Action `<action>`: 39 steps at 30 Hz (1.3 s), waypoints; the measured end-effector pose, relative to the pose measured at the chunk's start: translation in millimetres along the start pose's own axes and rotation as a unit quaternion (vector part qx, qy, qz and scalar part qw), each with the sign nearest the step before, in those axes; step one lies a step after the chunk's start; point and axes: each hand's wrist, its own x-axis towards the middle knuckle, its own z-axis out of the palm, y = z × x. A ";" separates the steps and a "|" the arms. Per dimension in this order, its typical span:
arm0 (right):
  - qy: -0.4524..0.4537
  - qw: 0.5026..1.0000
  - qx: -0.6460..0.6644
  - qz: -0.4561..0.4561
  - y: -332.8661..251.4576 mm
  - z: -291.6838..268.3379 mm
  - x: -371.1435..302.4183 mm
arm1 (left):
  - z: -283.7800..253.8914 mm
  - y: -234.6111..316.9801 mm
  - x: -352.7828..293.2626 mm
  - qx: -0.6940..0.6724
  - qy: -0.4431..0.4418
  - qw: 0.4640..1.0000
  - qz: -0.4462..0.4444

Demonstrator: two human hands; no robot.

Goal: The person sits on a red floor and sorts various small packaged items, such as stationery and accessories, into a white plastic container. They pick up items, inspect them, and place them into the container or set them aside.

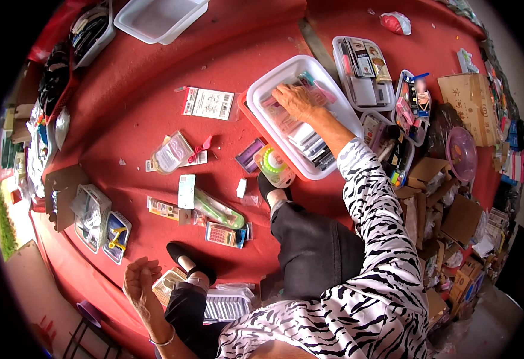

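Note:
A white plastic tub (332, 173) stands on the red floor covering ahead of me. My right hand (296, 103) reaches into its left part, over flat pink packages (286, 124). The fingers curl downward, and their tips are hidden, so what they grip cannot be made out. Beside that hand lie a teal item (305, 78) and white and dark packs (310, 143) in the tub. My left hand (142, 284) hovers at the lower left with fingers loosely bent and nothing in them. Near it is a small tan basket (167, 286).
Around my feet lie a pink calculator pack (221, 234), a green packaged item (217, 209), a white card pack (209, 103) and a yellow-green ring pack (272, 164). Filled trays (365, 72) flank the tub's right. Cardboard boxes (462, 218) crowd the right side; baskets (90, 218) stand left.

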 end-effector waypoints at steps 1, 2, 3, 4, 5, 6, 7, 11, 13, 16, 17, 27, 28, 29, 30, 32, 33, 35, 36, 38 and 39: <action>0.005 1.000 -0.003 0.003 -2.0 -1.9 1.7 | 0.6 -0.3 0.5 0.003 -0.001 1.000 0.001; 0.009 1.000 -0.006 0.006 -5.3 -3.8 2.7 | 1.8 0.4 1.4 0.008 -0.001 1.000 0.001; 0.013 1.000 -0.010 0.009 -7.0 -4.7 2.5 | 3.5 1.4 2.9 0.014 -0.001 1.000 0.002; 0.022 0.999 0.010 0.034 -6.4 -4.0 1.2 | 4.7 1.8 3.7 0.019 -0.001 1.000 0.003; 0.033 0.997 0.031 0.059 -6.0 -3.8 2.4 | 4.2 0.0 4.4 0.016 -0.005 1.000 -0.004; 0.043 0.994 0.051 0.084 -5.6 -4.3 3.2 | 3.1 -4.3 4.9 0.013 -0.010 1.000 -0.012; 0.068 0.990 0.055 0.113 -6.1 -5.9 0.4 | 2.1 -6.2 5.4 0.009 -0.015 1.000 -0.019; 0.113 0.980 0.077 0.147 -22.4 -20.1 -12.8 | 0.0 -8.8 3.4 0.000 -0.012 1.000 -0.014; 0.067 0.988 0.078 0.115 -34.5 -22.2 -17.3 | -1.8 -10.0 1.7 0.000 -0.006 1.000 -0.005; -0.015 0.988 0.066 0.139 -35.6 -7.4 -14.1 | -3.6 -5.9 -1.7 -0.003 -0.010 1.000 -0.011; -0.049 0.981 0.084 0.166 -35.2 -8.4 -9.5 | -2.8 -2.1 -2.7 -0.029 -0.002 0.999 -0.016; 0.149 0.958 0.239 0.061 -111.9 -96.1 19.4 | -22.8 25.6 -22.2 -0.053 -0.090 0.994 -0.026; 0.122 0.952 0.275 0.058 -127.7 -98.1 22.0 | -22.8 29.7 -24.0 0.021 -0.100 0.995 0.001; 0.059 0.958 0.277 0.036 -141.2 -93.1 24.3 | -24.8 30.6 -25.1 0.094 -0.111 0.989 0.030; -0.006 0.968 0.251 0.022 -148.5 -70.3 22.7 | -27.4 30.1 -25.7 0.168 -0.125 0.976 0.061; -0.208 0.952 0.220 0.033 -161.6 -19.4 20.1 | -29.0 24.2 -27.5 0.294 -0.156 0.940 0.075; -0.180 0.965 0.190 0.013 -166.8 9.3 7.9 | -28.6 22.6 -29.6 0.315 -0.181 0.928 0.082; -0.151 0.981 0.118 -0.020 -175.0 49.8 -8.2 | -25.3 20.5 -31.0 0.339 -0.222 0.908 0.104; -0.148 0.985 0.076 -0.038 -180.4 58.2 -8.9 | -24.2 20.3 -32.3 0.342 -0.233 0.902 0.118; -0.153 0.988 0.017 -0.035 -186.7 81.5 -13.0 | -22.6 18.5 -32.7 0.324 -0.256 0.903 0.118; -0.172 0.984 -0.017 -0.035 -186.0 88.8 -16.4 | -22.0 16.4 -31.3 0.326 -0.256 0.901 0.124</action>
